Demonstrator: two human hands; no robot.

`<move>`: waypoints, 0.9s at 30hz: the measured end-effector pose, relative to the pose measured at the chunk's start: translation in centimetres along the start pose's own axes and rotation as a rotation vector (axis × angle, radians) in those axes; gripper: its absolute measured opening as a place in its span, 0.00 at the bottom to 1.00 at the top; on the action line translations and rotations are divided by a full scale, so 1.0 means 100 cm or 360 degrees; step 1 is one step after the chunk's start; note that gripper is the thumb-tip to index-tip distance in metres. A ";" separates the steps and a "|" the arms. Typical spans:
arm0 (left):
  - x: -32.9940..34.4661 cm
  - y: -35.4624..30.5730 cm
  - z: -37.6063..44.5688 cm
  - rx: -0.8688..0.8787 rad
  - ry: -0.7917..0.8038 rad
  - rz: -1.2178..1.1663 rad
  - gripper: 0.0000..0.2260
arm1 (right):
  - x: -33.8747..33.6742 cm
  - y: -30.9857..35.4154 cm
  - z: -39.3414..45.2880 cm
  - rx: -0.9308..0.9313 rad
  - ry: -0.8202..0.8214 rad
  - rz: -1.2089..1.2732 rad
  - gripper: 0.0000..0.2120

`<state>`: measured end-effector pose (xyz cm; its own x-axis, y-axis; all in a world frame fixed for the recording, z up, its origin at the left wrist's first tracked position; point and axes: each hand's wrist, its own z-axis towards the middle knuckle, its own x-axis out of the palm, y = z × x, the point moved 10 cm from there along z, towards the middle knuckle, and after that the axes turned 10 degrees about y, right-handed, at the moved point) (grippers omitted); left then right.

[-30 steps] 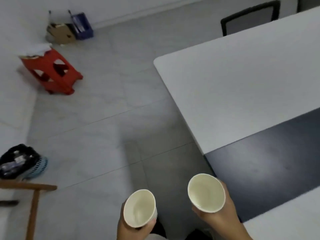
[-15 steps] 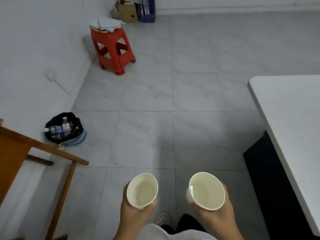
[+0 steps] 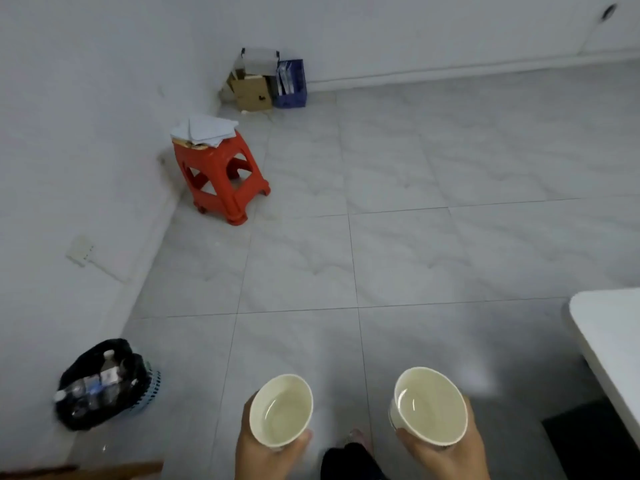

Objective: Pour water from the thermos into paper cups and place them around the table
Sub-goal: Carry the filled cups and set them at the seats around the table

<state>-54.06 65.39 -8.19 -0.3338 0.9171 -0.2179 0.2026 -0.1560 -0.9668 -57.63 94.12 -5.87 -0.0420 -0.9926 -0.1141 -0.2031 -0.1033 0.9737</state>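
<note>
Room: you stand on a pale tiled floor [image 3: 398,244] bounded by white walls.
Left hand [image 3: 266,455]: you grip the left paper cup [image 3: 281,410], water inside.
Right hand [image 3: 446,455]: your fingers wrap the right paper cup [image 3: 429,405], also holding water.
Table [image 3: 613,327]: its white corner lies just right of you.
Bin [image 3: 104,384]: bottles inside, by the left wall.
Stool [image 3: 221,174]: red, papers on top, farther off.
Corner: a cardboard box [image 3: 252,93] touches a blue box [image 3: 291,84].

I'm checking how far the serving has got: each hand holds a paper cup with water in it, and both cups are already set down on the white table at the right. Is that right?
Not quite. In the head view the left hand and the right hand each hold a paper cup with water in it, but both cups are carried above the tiled floor; only a corner of the white table shows at the right.
</note>
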 end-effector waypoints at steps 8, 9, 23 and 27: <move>0.087 -0.034 0.189 0.0057 0.0296 0.0051 0.32 | -0.010 0.072 0.175 -0.0081 -0.0030 -0.0010 0.29; 0.104 -0.036 0.213 0.0012 0.0418 0.0061 0.32 | -0.011 0.075 0.197 -0.0092 -0.0014 -0.0010 0.30; 0.358 -0.175 0.514 0.0312 0.0995 0.0143 0.30 | -0.106 0.093 0.443 0.0059 -0.0962 0.0087 0.35; 0.447 -0.183 0.568 0.0255 0.1134 0.0243 0.30 | -0.156 0.092 0.494 0.0094 -0.1212 0.0175 0.32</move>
<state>-125.03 88.39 -7.83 0.3761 0.8881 -0.2643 0.0439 -0.3020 -0.9523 -107.20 111.81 -4.89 -0.7223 -0.6768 -0.1422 -0.2095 0.0182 0.9776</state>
